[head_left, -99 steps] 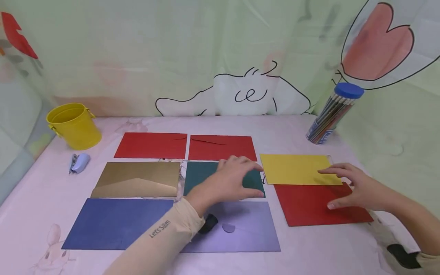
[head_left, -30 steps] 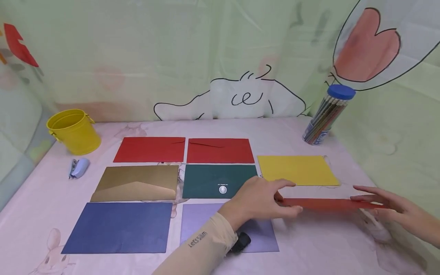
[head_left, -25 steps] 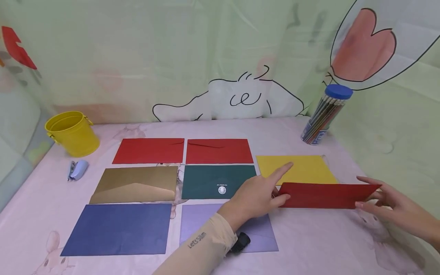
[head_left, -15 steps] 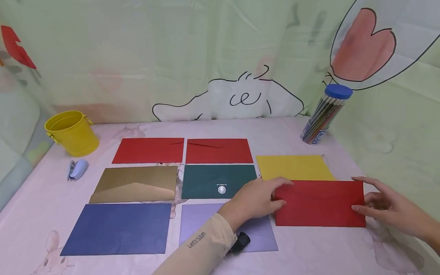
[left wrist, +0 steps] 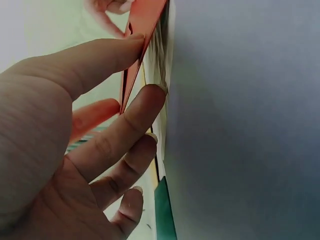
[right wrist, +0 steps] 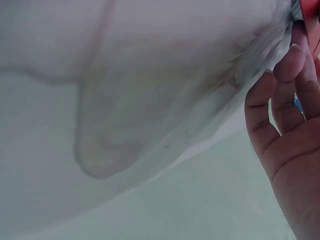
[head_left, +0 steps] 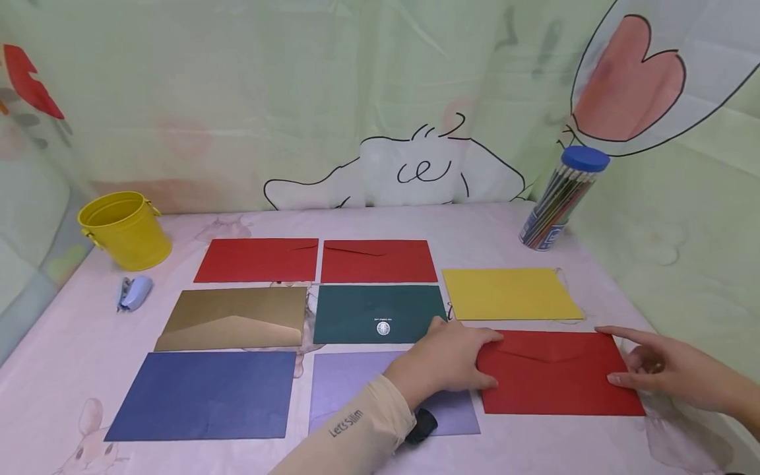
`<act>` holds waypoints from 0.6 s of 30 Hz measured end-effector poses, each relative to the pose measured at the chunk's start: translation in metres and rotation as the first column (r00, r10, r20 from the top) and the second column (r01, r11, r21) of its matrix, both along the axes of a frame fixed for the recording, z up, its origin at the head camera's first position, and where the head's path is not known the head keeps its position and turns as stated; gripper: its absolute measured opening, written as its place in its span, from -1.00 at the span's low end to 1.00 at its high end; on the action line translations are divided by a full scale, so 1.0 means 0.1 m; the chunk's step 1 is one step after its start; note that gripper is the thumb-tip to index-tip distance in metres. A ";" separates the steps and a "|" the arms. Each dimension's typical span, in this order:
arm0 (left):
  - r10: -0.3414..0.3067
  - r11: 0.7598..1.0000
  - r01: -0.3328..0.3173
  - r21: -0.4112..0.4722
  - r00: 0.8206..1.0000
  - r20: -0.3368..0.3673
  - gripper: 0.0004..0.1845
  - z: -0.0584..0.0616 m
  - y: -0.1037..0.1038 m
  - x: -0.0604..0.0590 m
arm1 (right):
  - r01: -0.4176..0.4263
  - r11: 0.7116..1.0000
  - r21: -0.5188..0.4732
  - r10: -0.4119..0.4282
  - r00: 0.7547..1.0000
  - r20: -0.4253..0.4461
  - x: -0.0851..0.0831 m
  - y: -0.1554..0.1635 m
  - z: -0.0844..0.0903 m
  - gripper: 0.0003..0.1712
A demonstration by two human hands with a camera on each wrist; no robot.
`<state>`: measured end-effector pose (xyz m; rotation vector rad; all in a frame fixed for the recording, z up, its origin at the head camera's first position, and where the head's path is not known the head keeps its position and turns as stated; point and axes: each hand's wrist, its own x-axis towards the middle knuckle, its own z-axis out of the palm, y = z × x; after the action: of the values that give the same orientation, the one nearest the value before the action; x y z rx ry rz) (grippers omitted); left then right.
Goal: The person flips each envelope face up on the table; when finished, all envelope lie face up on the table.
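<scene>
In the head view a red envelope (head_left: pixel 558 379), its flap side up, is at the right below a yellow envelope (head_left: pixel 510 295). My left hand (head_left: pixel 442 359) pinches its left edge, thumb on the front corner and index finger at the back corner. At the right edge my right hand (head_left: pixel 683 369) holds it between thumb and fingers. From the left wrist the red envelope (left wrist: pixel 145 25) looks tilted, with the left thumb against it. The right wrist view shows my right hand (right wrist: pixel 295 130) with only a sliver of red at the corner.
Left of it lie two red envelopes (head_left: pixel 258 260), a gold envelope (head_left: pixel 231 323), a green envelope (head_left: pixel 377 310), a blue envelope (head_left: pixel 204 396) and a lilac envelope (head_left: pixel 344 376). Behind stand a yellow bucket (head_left: pixel 133 237), a small stapler (head_left: pixel 135 293) and a pencil jar (head_left: pixel 561 204).
Both hands have lifted the red envelope, turned it over from its plain side to its flap side, and lowered it toward me. The yellow envelope now shows whole behind it.
</scene>
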<state>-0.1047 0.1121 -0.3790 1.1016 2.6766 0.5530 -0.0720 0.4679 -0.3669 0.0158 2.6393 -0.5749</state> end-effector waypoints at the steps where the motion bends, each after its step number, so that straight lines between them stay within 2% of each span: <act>1: 0.003 1.000 -0.003 -0.010 1.000 0.002 -0.36 0.01 0.00 0.01 | -0.005 1.000 0.004 0.005 1.000 0.003 0.00 -0.01 0.00 0.08; 6: 0.021 0.998 -0.022 -0.054 1.000 -0.004 -0.42 0.04 0.02 0.04 | -0.073 0.997 0.034 0.074 0.996 -0.049 -0.01 -0.04 0.02 0.02; 12: 0.000 0.992 -0.012 -0.127 0.996 -0.090 -0.54 0.00 0.01 0.06 | -0.158 0.987 0.017 0.158 0.975 -0.154 0.00 -0.01 0.00 -0.06; 14: -0.006 0.993 -0.005 -0.117 0.996 -0.089 -0.55 0.00 0.00 0.06 | -0.193 0.981 -0.023 0.186 0.967 -0.172 0.00 0.00 -0.01 -0.12; 18: 0.000 1.000 -0.001 -0.024 0.999 -0.039 -0.58 0.02 -0.02 0.01 | -0.212 0.975 -0.062 0.199 0.965 -0.173 -0.04 -0.02 -0.02 -0.18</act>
<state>-0.1038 0.1100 -0.3774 1.1158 2.7094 0.5027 -0.0761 0.4658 -0.3690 -0.3413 2.7295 -0.6343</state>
